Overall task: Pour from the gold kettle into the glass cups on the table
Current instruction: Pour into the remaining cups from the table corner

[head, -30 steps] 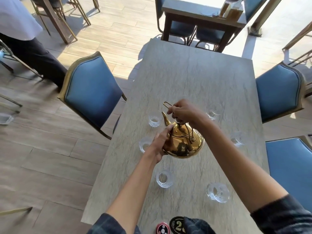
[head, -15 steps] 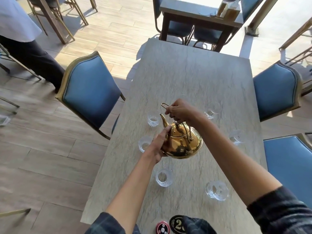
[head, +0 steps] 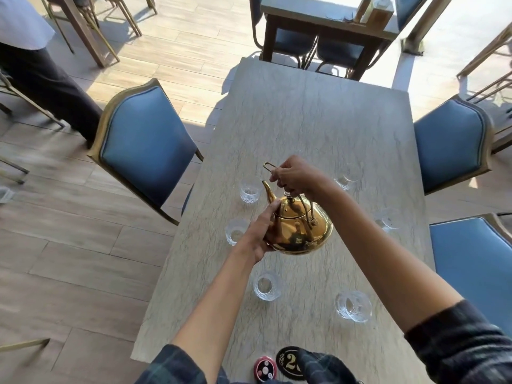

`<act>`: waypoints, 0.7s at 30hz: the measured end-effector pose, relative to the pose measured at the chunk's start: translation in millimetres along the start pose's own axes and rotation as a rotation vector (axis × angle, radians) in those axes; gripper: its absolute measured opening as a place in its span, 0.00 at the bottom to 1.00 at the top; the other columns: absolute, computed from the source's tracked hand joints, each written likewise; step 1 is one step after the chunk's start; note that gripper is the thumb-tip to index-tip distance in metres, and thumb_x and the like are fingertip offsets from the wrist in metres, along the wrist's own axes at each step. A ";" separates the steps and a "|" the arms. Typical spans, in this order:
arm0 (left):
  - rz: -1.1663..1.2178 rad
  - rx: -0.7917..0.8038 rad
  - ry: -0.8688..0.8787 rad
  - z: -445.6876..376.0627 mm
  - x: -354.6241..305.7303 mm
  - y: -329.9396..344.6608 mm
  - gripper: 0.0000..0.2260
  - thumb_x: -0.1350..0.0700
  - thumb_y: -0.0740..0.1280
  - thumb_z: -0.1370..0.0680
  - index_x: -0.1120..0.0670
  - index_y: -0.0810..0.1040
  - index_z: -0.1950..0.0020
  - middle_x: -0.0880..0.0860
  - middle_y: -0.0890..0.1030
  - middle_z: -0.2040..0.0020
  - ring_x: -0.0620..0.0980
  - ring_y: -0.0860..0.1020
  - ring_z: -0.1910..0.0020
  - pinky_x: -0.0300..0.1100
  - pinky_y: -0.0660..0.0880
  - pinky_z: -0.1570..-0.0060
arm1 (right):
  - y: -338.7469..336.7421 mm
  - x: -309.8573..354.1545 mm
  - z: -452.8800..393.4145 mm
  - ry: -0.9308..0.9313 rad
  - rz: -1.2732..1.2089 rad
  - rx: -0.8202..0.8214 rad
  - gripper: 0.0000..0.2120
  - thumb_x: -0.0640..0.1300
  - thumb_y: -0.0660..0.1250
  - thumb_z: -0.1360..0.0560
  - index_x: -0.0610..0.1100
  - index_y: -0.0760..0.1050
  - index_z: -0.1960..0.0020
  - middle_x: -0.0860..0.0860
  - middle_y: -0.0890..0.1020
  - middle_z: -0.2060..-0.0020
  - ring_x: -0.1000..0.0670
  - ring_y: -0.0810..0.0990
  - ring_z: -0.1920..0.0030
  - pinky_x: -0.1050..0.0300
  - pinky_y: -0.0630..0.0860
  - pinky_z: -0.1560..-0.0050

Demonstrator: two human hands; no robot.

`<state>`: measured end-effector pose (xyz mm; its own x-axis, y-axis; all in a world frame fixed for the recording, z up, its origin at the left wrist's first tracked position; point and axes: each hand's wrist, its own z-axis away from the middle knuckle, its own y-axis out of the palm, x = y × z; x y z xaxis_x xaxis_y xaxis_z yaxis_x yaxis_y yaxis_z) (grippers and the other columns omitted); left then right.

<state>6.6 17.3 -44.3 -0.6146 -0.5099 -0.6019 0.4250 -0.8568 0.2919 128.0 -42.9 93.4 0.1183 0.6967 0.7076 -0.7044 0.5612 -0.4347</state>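
Observation:
A shiny gold kettle (head: 300, 231) hangs above the middle of the grey marble table (head: 313, 120). My right hand (head: 295, 176) grips its wire handle from above. My left hand (head: 261, 231) presses against the kettle's left side and base. The spout points away and to the left, toward a glass cup (head: 249, 191). Another cup (head: 236, 231) stands left of my left hand. Two cups (head: 267, 285) (head: 352, 306) stand nearer to me. Two more cups (head: 345, 180) (head: 388, 218) sit on the right, partly behind my right arm.
Blue padded chairs stand at the table's left (head: 146, 142) and right (head: 451, 139) (head: 476, 267). A black number tag (head: 291, 363) and a round pink disc (head: 265, 368) lie at the near edge. A person's legs (head: 47, 84) are at far left. Another table (head: 329, 20) stands beyond.
The kettle has stayed in both hands at about the same spot above the table; its spout now sits slightly more upright. The cups have not moved.

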 end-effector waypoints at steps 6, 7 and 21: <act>0.001 0.001 -0.003 1.9 0.8 2.7 0.27 0.29 0.71 0.20 0.48 0.88 0.32 0.55 0.91 0.40 0.58 0.88 0.37 0.61 0.84 0.34 | -0.7 -1.1 1.8 -0.004 0.025 -0.014 0.12 0.40 0.63 0.18 0.33 0.82 0.50 0.48 0.76 0.68 0.53 0.70 0.73 0.64 0.66 0.78; 0.001 -0.001 -0.003 1.8 1.4 2.7 0.28 0.29 0.71 0.21 0.48 0.87 0.32 0.55 0.91 0.39 0.58 0.88 0.37 0.62 0.84 0.33 | -0.8 -1.1 2.0 -0.005 0.030 -0.013 0.12 0.40 0.63 0.18 0.33 0.82 0.50 0.48 0.76 0.68 0.53 0.70 0.73 0.64 0.66 0.78; -0.009 0.004 -0.013 10.3 -2.3 4.6 0.25 0.30 0.71 0.20 0.47 0.88 0.36 0.52 0.93 0.46 0.57 0.89 0.41 0.59 0.86 0.38 | -1.3 -0.6 5.0 -0.018 0.019 -0.014 0.12 0.40 0.63 0.18 0.33 0.81 0.51 0.47 0.76 0.68 0.53 0.70 0.73 0.61 0.66 0.75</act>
<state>3.1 13.8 -33.9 -0.6273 -0.5027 -0.5948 0.4166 -0.8619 0.2891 125.3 -46.3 96.4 0.0925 0.6990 0.7091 -0.6962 0.5546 -0.4558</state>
